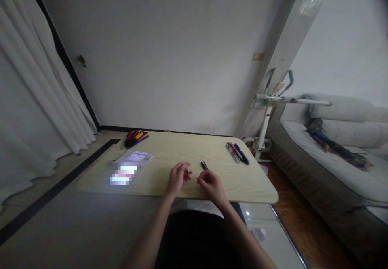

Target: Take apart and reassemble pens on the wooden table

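On pale table [182, 148], slim black pen [204, 165], just beyond R hand [212, 182]

Slim black pen [204, 165], tilted, in right hand [213, 183].

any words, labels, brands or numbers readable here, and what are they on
No text here can be read.
Packet on the table: print too blurred to read; the patch beside it is pixelated.
Black pen by the right hand: too small to show any marking.
Pens near the table's right edge: too small.
Tag on the exercise machine: too small.
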Demonstrator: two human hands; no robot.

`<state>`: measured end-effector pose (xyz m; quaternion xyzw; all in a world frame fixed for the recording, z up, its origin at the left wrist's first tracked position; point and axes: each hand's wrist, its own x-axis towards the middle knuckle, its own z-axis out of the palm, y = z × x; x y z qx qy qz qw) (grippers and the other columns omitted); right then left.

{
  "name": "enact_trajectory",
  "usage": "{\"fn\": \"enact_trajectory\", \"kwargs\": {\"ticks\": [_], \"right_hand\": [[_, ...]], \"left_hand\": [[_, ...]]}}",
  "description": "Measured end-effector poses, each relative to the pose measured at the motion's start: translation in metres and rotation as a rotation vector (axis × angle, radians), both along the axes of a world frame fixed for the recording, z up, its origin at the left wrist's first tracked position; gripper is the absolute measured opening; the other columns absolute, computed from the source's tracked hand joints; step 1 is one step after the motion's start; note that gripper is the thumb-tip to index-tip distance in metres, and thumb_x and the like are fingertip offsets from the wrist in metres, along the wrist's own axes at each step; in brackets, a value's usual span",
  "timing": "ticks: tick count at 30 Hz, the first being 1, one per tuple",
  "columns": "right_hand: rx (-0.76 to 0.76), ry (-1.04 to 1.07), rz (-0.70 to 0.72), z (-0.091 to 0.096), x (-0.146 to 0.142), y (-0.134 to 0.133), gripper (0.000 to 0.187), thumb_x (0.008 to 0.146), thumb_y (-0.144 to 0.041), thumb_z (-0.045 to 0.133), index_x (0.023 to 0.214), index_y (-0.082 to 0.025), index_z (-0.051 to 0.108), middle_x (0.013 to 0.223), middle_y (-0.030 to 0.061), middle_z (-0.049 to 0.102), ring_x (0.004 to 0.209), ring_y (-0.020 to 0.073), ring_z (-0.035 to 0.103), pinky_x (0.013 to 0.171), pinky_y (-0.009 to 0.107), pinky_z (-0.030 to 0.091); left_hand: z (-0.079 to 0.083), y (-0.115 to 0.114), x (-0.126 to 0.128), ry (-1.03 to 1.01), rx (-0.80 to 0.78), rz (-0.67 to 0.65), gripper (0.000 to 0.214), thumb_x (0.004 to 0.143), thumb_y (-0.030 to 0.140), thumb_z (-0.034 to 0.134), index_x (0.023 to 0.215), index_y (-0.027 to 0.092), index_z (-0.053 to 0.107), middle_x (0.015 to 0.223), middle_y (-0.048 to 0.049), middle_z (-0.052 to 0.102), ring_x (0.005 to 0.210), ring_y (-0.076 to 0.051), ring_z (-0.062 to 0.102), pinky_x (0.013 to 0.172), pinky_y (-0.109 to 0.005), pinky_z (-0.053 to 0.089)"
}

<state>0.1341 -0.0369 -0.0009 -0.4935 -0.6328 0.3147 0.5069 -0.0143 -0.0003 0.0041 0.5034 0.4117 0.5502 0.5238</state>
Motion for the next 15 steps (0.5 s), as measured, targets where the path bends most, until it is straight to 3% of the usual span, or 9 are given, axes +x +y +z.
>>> {"fn": "enact_trajectory", "kwargs": {"ticks": [7,15], "right_hand": [[-0.001,0.039,-0.086,0.005,0.040,0.014,0.028,0.076,-0.043,0.051,0.073,-0.015,0.054,0.064,0.0040,0.059,0.055,0.0129,0.051,0.051,0.024,0.040],[0.048,-0.184,-0.173,0.005,0.060,0.028,0.029,0.078,-0.041,0.048,0.074,-0.014,0.059,0.063,0.0037,0.059,0.055,0.0139,0.051,0.051,0.024,0.038]], "left_hand": [[-0.001,0.000,0.000,0.016,0.027,-0.005,0.032,0.074,0.040,0.048,0.085,0.013,0.058,0.061,-0.0008,0.059,0.046,-0.009,0.051,0.042,-0.019,0.036],[-0.002,0.000,0.001,0.025,0.053,-0.009,0.030,0.075,0.038,0.047,0.084,0.012,0.058,0.059,-0.0008,0.056,0.046,-0.009,0.050,0.041,-0.018,0.036]]}}
